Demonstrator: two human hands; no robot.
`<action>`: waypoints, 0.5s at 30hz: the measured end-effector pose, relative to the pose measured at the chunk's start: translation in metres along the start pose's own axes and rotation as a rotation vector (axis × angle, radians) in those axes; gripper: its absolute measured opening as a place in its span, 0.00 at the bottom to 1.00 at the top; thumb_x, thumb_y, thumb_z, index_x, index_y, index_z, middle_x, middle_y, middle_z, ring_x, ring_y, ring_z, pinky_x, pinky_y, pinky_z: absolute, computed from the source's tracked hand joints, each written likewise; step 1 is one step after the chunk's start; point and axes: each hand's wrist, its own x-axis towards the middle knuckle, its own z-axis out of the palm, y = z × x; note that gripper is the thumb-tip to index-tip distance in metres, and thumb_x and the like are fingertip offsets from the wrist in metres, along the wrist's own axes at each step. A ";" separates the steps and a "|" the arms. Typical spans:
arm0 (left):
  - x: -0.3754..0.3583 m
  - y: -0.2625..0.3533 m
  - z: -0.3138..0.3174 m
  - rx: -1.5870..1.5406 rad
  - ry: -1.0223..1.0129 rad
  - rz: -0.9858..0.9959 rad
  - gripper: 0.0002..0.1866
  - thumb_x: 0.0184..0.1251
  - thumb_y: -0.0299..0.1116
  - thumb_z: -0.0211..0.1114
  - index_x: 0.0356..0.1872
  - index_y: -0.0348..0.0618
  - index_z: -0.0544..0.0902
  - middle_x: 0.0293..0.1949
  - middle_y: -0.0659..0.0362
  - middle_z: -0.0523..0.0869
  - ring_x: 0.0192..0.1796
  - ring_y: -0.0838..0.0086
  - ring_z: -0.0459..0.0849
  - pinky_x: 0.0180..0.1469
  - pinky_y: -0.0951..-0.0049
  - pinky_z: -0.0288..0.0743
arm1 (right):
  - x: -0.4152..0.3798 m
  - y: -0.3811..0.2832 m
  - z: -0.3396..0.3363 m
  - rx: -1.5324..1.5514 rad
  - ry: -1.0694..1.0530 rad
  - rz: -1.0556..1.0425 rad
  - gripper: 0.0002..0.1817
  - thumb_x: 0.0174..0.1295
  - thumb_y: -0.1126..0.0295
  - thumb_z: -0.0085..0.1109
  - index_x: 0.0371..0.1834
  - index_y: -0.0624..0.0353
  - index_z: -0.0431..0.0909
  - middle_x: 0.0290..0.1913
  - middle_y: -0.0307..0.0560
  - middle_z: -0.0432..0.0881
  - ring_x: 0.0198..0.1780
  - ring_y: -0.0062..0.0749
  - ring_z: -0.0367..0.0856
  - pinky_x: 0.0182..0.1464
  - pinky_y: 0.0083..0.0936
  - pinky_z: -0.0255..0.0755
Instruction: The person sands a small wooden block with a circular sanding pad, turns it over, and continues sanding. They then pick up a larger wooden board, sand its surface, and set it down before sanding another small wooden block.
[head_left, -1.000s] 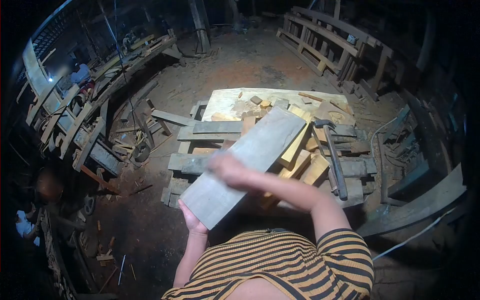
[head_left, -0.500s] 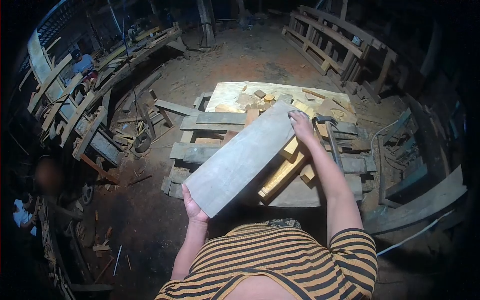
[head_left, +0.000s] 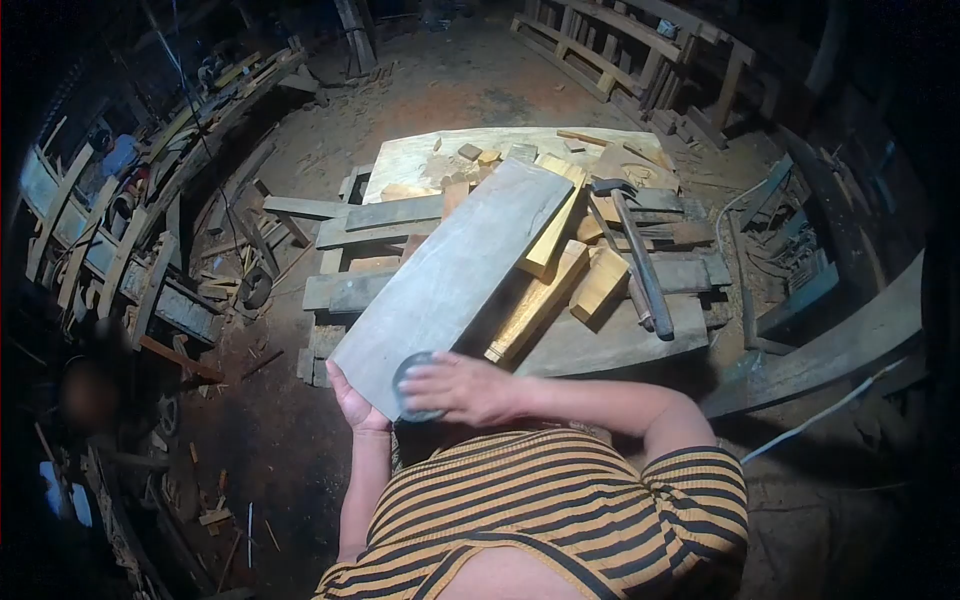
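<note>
"Where is the board [head_left: 450, 265]?"
"In the middle, slanting from near left to far right, its far part over the desk [head_left: 665, 338]."
"And the hands?"
"The left hand [head_left: 358, 402] grips the near left corner. The right hand [head_left: 462, 388] holds a dark disc [head_left: 410, 375] against the near end."
"What's beside it?"
"Yellow blocks [head_left: 602, 282] just right, then a hammer [head_left: 641, 258] farther right."

slatted wooden table [head_left: 590, 345] | pale sheet [head_left: 420, 165], far side | yellow blocks [head_left: 602, 280] | hammer [head_left: 641, 265]
</note>
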 end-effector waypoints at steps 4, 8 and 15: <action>-0.002 -0.001 0.008 -0.048 0.022 -0.011 0.36 0.64 0.62 0.51 0.63 0.44 0.68 0.62 0.52 0.73 0.62 0.56 0.71 0.64 0.52 0.63 | -0.015 0.070 -0.078 -0.184 -0.066 0.444 0.11 0.55 0.70 0.48 0.40 0.58 0.74 0.41 0.55 0.76 0.47 0.50 0.73 0.51 0.39 0.67; -0.002 -0.001 0.006 -0.066 0.018 -0.033 0.36 0.64 0.63 0.51 0.63 0.45 0.69 0.62 0.53 0.72 0.62 0.56 0.71 0.64 0.52 0.64 | -0.098 0.193 -0.106 -0.398 0.409 0.835 0.19 0.66 0.62 0.40 0.57 0.49 0.74 0.63 0.46 0.71 0.67 0.39 0.63 0.68 0.40 0.53; -0.001 -0.001 0.004 -0.027 0.084 -0.005 0.36 0.65 0.64 0.47 0.63 0.44 0.69 0.61 0.53 0.73 0.62 0.56 0.71 0.64 0.53 0.64 | -0.066 0.189 -0.079 -0.595 0.497 1.015 0.19 0.64 0.62 0.44 0.55 0.52 0.75 0.61 0.48 0.72 0.66 0.40 0.64 0.66 0.45 0.54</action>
